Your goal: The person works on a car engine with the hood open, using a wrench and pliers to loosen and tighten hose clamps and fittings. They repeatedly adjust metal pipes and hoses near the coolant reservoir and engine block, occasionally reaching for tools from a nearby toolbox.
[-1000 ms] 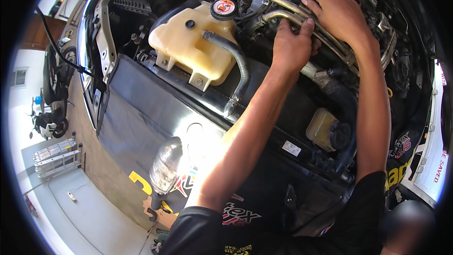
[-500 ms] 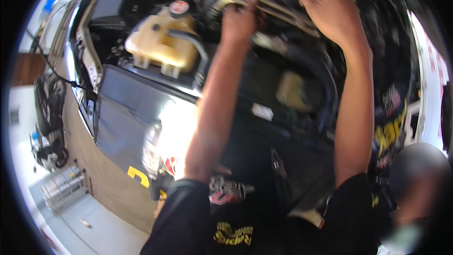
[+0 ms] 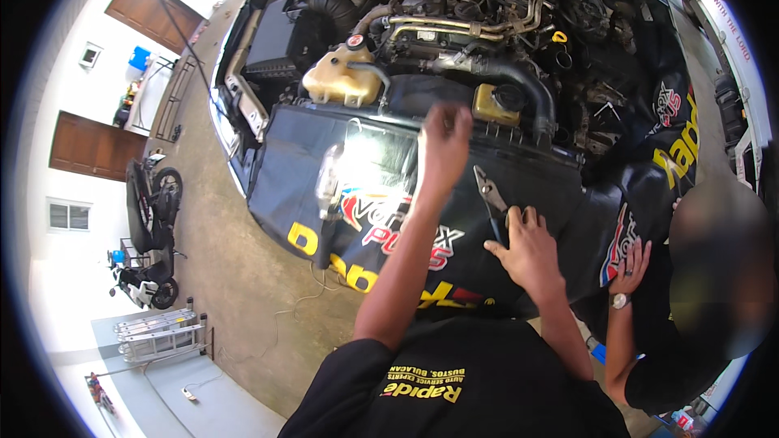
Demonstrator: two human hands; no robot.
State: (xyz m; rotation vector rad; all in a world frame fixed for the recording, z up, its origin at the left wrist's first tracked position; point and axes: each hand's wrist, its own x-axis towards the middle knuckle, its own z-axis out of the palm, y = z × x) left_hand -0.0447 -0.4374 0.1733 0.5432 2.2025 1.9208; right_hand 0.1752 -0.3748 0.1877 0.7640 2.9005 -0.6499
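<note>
Right of centre: right hand (image 3: 529, 251) at handle end of pliers (image 3: 489, 191), seemingly lying on dark cover (image 3: 540, 191) (presumably protective), nose toward engine (image 3: 454, 4), likely for easy reach; cannot tell whether fingers clamp. Centre: left hand (image 3: 446, 142) blurred above cover, grip unclear.

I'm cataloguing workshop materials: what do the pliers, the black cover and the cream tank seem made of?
Pliers: metal head, greyish with a dull sheen; dark handles, perhaps plastic-coated. Black cover: probably vinyl or coated fabric, semi-gloss, given its soft creases and sheen. Cream tank: likely moulded plastic, smooth, rounded and unevenly yellowed.
</note>
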